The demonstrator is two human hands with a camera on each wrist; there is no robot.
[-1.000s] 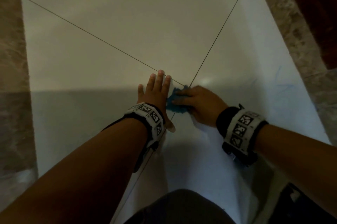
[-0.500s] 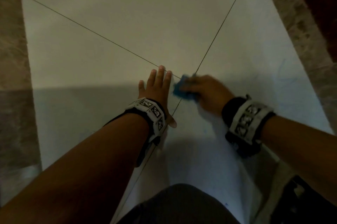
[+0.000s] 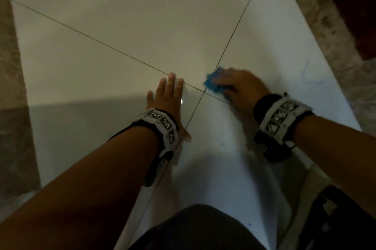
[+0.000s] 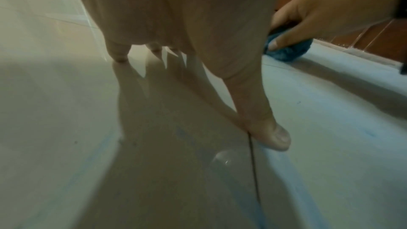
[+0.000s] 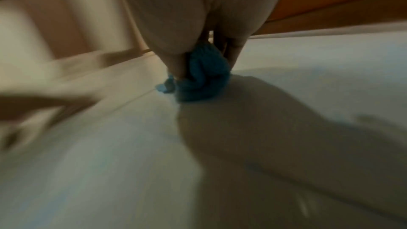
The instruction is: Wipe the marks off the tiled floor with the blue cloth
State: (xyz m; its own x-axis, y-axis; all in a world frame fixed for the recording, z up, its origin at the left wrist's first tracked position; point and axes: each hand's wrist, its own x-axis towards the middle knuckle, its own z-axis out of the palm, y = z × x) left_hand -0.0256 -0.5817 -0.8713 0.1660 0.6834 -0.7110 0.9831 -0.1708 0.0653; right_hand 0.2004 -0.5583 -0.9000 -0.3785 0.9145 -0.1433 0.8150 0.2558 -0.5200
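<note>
A: How does the right hand (image 3: 242, 89) hold the blue cloth (image 3: 213, 84)?

B: The fingers and thumb are curled round it; the cloth is bunched into a small wad under the fingers, and it is pressed on the tiled floor (image 3: 122, 26); in the right wrist view the wad (image 5: 200, 79) sticks out below the palm and touches the tile.

A: And what has changed?

B: One second ago the wad lay nearer to the person, just beside the left hand's fingers; now it has gone farther and to the right, and it sits on the crossing of the grout lines (image 3: 204, 92); the right hand is blurred, so I judge that it is in the middle of a rubbing stroke; the left hand (image 3: 165, 97) has stayed flat, fingers straight, holding nothing, only leaning on the tile.

A: What does it mean for the task?

B: The stroke goes toward the faint blue marks (image 3: 305, 74) on the right tile, but these are not yet reached; a small blue dot (image 3: 222, 144) near the left wrist also remains; so I think much wiping is left.

A: Which way does the cloth point?

B: It is a crumpled lump, so a long axis is hard to tell; the loose end points far and left, beyond the fingertips.
</note>
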